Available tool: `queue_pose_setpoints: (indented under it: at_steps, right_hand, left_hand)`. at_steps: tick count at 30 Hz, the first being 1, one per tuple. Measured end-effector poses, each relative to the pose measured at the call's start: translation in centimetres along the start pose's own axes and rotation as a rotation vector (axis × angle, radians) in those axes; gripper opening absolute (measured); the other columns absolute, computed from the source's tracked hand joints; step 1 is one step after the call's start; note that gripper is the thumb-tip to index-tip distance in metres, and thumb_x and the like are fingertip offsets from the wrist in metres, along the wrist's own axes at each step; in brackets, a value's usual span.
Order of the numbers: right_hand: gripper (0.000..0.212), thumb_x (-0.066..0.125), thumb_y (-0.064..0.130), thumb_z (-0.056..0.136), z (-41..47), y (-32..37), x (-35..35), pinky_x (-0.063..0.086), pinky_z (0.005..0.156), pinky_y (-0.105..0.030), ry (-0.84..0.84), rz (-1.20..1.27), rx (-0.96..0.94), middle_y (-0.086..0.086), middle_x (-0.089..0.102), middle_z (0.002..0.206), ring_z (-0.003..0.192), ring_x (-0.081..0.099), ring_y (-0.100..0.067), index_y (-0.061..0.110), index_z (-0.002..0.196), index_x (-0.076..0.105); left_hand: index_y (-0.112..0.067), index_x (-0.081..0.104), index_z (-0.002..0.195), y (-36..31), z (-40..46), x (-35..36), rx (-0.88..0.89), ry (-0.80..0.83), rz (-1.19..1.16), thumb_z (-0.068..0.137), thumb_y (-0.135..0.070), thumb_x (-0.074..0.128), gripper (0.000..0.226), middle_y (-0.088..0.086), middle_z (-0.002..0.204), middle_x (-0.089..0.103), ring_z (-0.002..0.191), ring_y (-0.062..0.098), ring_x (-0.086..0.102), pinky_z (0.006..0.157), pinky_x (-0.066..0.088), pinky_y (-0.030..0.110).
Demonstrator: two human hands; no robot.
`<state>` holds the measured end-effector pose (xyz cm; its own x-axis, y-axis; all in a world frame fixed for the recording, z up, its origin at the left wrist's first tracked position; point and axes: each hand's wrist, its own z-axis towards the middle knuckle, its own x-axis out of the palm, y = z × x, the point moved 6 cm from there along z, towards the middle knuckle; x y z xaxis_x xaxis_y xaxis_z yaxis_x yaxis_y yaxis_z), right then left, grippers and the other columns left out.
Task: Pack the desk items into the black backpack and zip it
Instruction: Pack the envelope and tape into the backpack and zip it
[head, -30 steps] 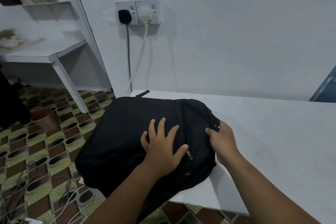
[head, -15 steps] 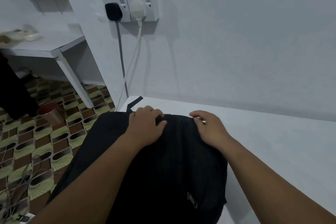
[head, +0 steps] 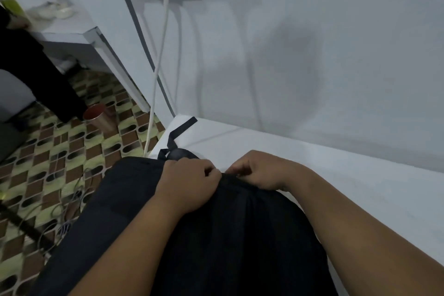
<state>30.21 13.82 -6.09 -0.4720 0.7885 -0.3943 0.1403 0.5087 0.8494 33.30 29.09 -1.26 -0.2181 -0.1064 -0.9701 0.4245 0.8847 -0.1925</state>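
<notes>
1. The desk [head: 360, 199] is a white, hard, flat top set against the wall. It carries the far part of the bag; the near part seems to hang off the front edge toward the person, though the arms hide much of this.

2. The backpack [head: 240, 235] is black, soft cloth that creases and sags under the hands, so it will likely fold and slump rather than keep its shape. No desk items show outside it, so my guess is that they are inside and give it some weight. Its cloth looks matte, not slippery. The firm places to take hold are the top seam and the zip line, not the loose middle panel.

3. The left hand [head: 189, 185] lies on the bag's far top edge with fingers curled down into the cloth, pinching a fold of it, seemingly to hold the seam taut.

4. The right hand [head: 259, 170] sits just beside the left, almost touching it, fingers curled and pinching at the same top edge. Whether it has the zip pull or only cloth, I cannot tell.

5. The strap [head: 182, 127] is a thin, floppy black ribbon trailing from the bag's top onto the desk corner. It is too limp to steady the bag.
</notes>
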Motion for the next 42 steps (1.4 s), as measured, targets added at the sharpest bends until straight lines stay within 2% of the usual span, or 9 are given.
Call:
queue_pose_setpoints:
  at_steps: [9, 14, 22, 25, 27, 29, 32, 34, 42]
  right_hand:
    - [0.017, 0.075, 0.014, 0.085, -4.8, -2.5, -1.9, 0.043, 0.067, -0.012, -0.514, -0.034, -0.187, 0.013, 0.07, 0.077, 0.079, 0.064, -0.005, 0.027, 0.074, 0.075]
    - [0.02, 0.071, 0.015, 0.088, -12.1, -4.8, -1.4, 0.046, 0.065, -0.015, -0.67, -0.014, -0.031, 0.014, 0.068, 0.079, 0.077, 0.063, -0.008, 0.029, 0.074, 0.074]
    - [0.025, 0.071, 0.012, 0.089, -24.0, -4.5, 4.4, 0.046, 0.062, -0.019, -0.89, -0.09, 0.105, 0.012, 0.067, 0.076, 0.074, 0.063, -0.014, 0.028, 0.071, 0.069]
    - [0.021, 0.07, 0.02, 0.09, -27.2, -3.4, 7.9, 0.046, 0.066, -0.018, -0.978, -0.129, 0.184, 0.014, 0.068, 0.078, 0.077, 0.064, -0.013, 0.03, 0.072, 0.068]
    - [0.018, 0.068, 0.027, 0.092, -28.7, -2.6, 10.4, 0.05, 0.067, -0.025, -1.044, -0.152, 0.251, 0.015, 0.068, 0.079, 0.077, 0.064, -0.011, 0.031, 0.074, 0.068]
    - [0.015, 0.068, 0.031, 0.092, -29.7, -1.6, 12.6, 0.052, 0.067, -0.029, -1.109, -0.185, 0.312, 0.017, 0.067, 0.078, 0.074, 0.063, -0.008, 0.033, 0.077, 0.069]
    - [0.009, 0.068, 0.031, 0.092, -31.2, 0.4, 16.3, 0.052, 0.068, -0.03, -1.23, -0.26, 0.413, 0.019, 0.065, 0.08, 0.072, 0.061, -0.005, 0.036, 0.084, 0.07]
    - [0.009, 0.067, 0.03, 0.093, -31.0, 0.1, 16.8, 0.053, 0.069, -0.031, -1.245, -0.272, 0.427, 0.019, 0.064, 0.082, 0.072, 0.06, -0.004, 0.035, 0.085, 0.07]
    - [0.01, 0.064, 0.031, 0.094, -32.1, 1.5, 23.4, 0.052, 0.071, -0.03, -1.262, -0.271, 0.46, 0.018, 0.062, 0.084, 0.076, 0.059, -0.004, 0.034, 0.085, 0.068]
  left_hand:
    - [-0.031, 0.07, 0.088, -0.1, 0.1, 0.3, 0.006, 0.052, -0.011, 0.086, -0.045, 0.026, 0.047, -0.013, 0.09, 0.071, 0.089, 0.008, 0.058, 0.091, 0.034, 0.035]
    - [-0.018, 0.054, 0.068, -0.5, -0.3, -0.1, 0.002, 0.023, 0.031, 0.096, -0.034, 0.035, 0.038, -0.004, 0.071, 0.062, 0.075, 0.013, 0.055, 0.081, 0.035, 0.039]
    - [-0.017, 0.066, 0.083, -0.9, -1.1, -1.1, -0.013, 0.033, 0.061, 0.096, -0.036, 0.037, 0.038, -0.006, 0.085, 0.067, 0.083, 0.016, 0.058, 0.08, 0.034, 0.038]
    - [-0.031, 0.068, 0.097, -2.8, -2.4, -2.9, 0.114, -0.125, -0.035, 0.094, -0.028, 0.048, 0.021, -0.016, 0.109, 0.067, 0.11, 0.019, 0.061, 0.097, 0.038, 0.042]
    - [-0.035, 0.066, 0.117, -6.7, -5.8, -3.9, 0.408, -0.209, -0.283, 0.094, -0.022, 0.054, 0.029, -0.016, 0.126, 0.063, 0.125, 0.016, 0.055, 0.11, 0.037, 0.043]
    - [-0.033, 0.066, 0.122, -11.9, -11.8, -3.9, 0.81, -0.142, -0.448, 0.094, -0.019, 0.053, 0.034, -0.018, 0.129, 0.063, 0.126, 0.01, 0.053, 0.111, 0.038, 0.036]
    - [-0.037, 0.056, 0.135, -16.5, -19.9, 0.1, 1.126, 0.108, -0.128, 0.101, -0.023, 0.042, 0.039, -0.017, 0.139, 0.055, 0.133, 0.012, 0.044, 0.106, 0.039, 0.042]
    - [-0.039, 0.049, 0.139, -16.7, -18.9, 3.5, 1.05, 0.197, 0.119, 0.104, -0.025, 0.038, 0.039, -0.014, 0.141, 0.048, 0.135, 0.017, 0.036, 0.101, 0.036, 0.047]
    - [-0.031, 0.057, 0.114, -15.4, -18.1, 7.0, 0.961, 0.258, 0.194, 0.104, -0.022, 0.044, 0.019, -0.001, 0.123, 0.041, 0.12, 0.024, 0.032, 0.094, 0.036, 0.051]
